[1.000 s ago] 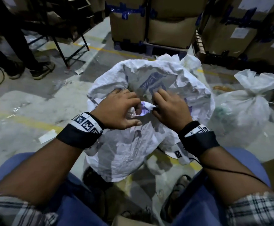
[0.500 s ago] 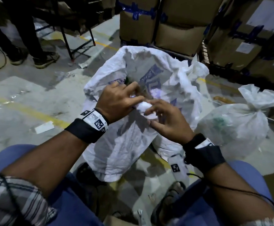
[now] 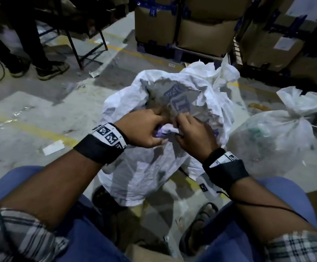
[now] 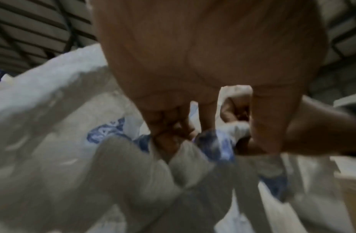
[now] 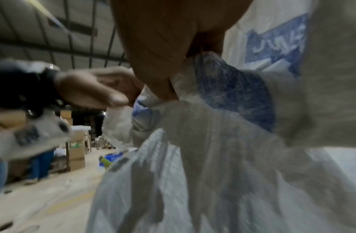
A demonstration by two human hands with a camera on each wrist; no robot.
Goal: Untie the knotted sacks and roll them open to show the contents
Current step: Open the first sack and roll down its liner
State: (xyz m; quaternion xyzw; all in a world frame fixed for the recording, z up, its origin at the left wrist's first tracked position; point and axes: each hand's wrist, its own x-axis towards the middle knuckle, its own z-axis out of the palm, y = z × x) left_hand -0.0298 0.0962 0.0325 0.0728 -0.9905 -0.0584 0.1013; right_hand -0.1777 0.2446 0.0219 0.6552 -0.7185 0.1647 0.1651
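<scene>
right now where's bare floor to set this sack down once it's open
Bare concrete lies to the left hand's side, past the white sack, around the yellow line. The other side is crowded: a tied clear bag and stacked cartons.

White sack [image 3: 146, 167], blue print [image 3: 179, 103]

Dim warehouse light; both wrist views blurred, edges warped.

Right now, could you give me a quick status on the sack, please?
Left hand and right hand both pinching the knot. Sack still tied. Nothing in the way.
</scene>
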